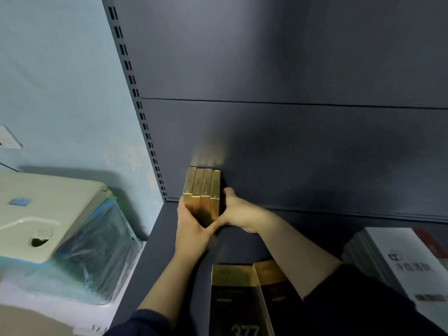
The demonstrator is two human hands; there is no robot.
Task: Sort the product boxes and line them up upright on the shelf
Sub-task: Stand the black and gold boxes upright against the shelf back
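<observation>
While left hand (191,229) grips; glossy gold boxes (202,185) upright

Four upright boxes (202,192) stand side by side near the back left corner of the shelf (155,251), against its back panel (291,154). The left hand (191,229) holds the row on its left side and the right hand (238,213) holds it on its right side. Two flat boxes (235,294) lie side by side at the front edge. A stack of boxes (400,263) lies at the right edge. A machine (48,214) stands beyond the left edge.

Gold boxes (202,190), dark grey shelf (315,226), pale blue wall (60,81)
</observation>
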